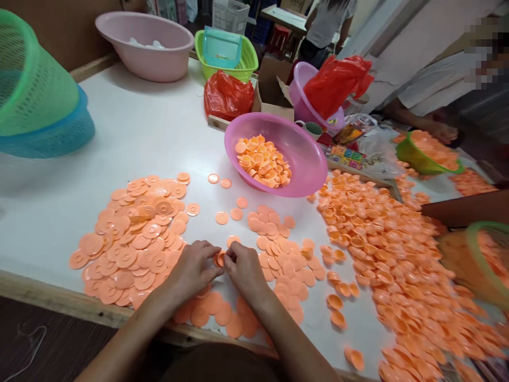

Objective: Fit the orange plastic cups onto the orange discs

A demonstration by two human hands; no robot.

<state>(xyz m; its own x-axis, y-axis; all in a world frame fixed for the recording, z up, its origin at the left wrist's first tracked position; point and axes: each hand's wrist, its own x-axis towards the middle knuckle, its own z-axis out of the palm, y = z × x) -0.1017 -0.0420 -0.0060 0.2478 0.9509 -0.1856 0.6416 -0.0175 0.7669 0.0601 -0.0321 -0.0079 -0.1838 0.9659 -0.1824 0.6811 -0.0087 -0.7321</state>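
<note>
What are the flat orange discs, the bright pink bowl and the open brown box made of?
Flat orange discs: probably plastic, smooth, some catching glare.
Bright pink bowl: likely plastic, softly shiny, evenly coloured.
Open brown box: seems cardboard, matte, with folded flaps.

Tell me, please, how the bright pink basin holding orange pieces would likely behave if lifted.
The bright pink basin is probably stiff, since its rim runs in a smooth, unbuckled curve. With the orange pieces heaped toward its left side, it may feel heavier there and could let them slide.
</note>
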